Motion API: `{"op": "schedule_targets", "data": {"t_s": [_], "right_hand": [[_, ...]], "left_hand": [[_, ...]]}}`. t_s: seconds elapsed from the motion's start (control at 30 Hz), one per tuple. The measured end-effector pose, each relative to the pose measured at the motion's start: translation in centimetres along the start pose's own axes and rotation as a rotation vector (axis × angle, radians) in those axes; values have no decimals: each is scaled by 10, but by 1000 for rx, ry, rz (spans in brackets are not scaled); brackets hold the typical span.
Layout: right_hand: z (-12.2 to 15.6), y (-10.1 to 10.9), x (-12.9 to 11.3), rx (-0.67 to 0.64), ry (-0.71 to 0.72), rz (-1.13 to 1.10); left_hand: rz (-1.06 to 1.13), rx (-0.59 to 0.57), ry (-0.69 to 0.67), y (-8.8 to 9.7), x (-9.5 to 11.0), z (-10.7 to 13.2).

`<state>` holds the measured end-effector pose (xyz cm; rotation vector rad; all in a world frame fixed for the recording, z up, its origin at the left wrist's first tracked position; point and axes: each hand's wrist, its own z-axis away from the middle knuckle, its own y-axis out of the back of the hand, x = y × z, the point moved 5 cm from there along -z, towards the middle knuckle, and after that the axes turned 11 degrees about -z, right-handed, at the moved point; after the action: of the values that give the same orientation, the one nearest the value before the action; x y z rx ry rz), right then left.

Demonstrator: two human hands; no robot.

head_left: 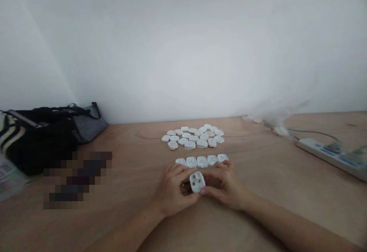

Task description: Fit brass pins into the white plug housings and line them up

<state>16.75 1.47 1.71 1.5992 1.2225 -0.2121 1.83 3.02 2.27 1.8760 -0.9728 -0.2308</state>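
Between my two hands is a white plastic plug shell (197, 182), tilted so that its face with several brass-coloured spots is toward me. My left hand (175, 191) grips it from the left with thumb and fingers. Something brown and brassy shows in the hollow of that hand, too dim to name. From the right, my right hand (228, 185) pinches the shell's edge with thumb and forefinger. Just beyond my fingers stands a row of similar white shells (202, 162), partly covered by my hands at its near side.
A loose group of white plastic pieces (190, 145) lies farther back, near the wall. At right are a white power strip (329, 154) with a cable and a clear plastic bag (275, 118). A black bag (48, 137) sits at left, behind a pixelated dark item (80, 177).
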Motion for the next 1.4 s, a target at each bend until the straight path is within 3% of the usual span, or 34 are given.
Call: {"op": "schedule_targets", "data": {"t_s": [0.13, 0.23, 0.4, 0.53, 0.67, 0.8, 0.9, 1.03, 1.2, 1.4], "right_hand": [[1, -1, 2, 55, 17, 54], [3, 1, 9, 121, -2, 72], [3, 2, 15, 133, -21, 53], [4, 3, 14, 135, -25, 63], [5, 3, 14, 113, -25, 67], [6, 4, 15, 123, -11, 58], [6, 4, 16, 129, -8, 57], [6, 4, 15, 122, -10, 59], [6, 5, 13, 119, -19, 48], [6, 5, 13, 102, -18, 58]], "left_hand": [[-8, -32, 7, 5, -9, -4], [55, -36, 93, 17, -39, -8], [127, -149, 212, 27, -95, -5], [159, -201, 268, 22, -114, -1], [213, -237, 282, 15, -118, 2], [144, -191, 279, 17, -119, 3], [-41, -180, 193, 21, -108, -2], [-263, -250, 19, 19, -89, -19], [-339, -330, -132, 9, -80, -38], [-319, -332, -117, 9, -74, -45]]}}
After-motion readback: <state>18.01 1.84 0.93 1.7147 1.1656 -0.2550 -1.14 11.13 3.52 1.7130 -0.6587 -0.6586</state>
